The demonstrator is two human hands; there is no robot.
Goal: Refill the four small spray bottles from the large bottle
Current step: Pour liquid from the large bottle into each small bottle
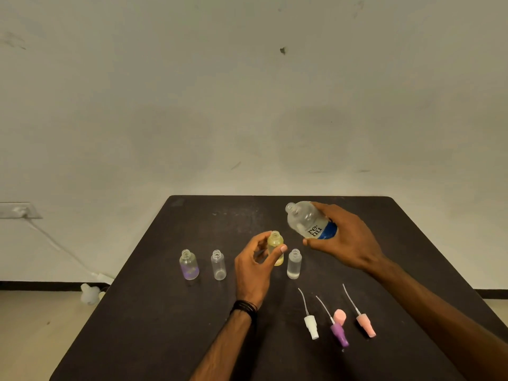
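Bare, plain room — kind of place unclear, no furnishings to mark it home or lab. Scuffed off-white wall [247,105], dark baseboard [41,285], pale floor [33,339]. One dark table [165,325]; wall outlet [16,210] with white cable [57,246].

wall [247,92]: off-white, scuffed | floor [33,334]: pale, dark skirting | counter [165,312]: black, matte | wall socket [16,210], white cable

Both bare forearms reach forward, the left hand [257,264], a dark band at its wrist, curling thumb and fingers round the yellow bottle [275,247], while the right hand [345,237], raised higher and further forward, grips the large bottle [309,220] tilted, neck pointing up-left.
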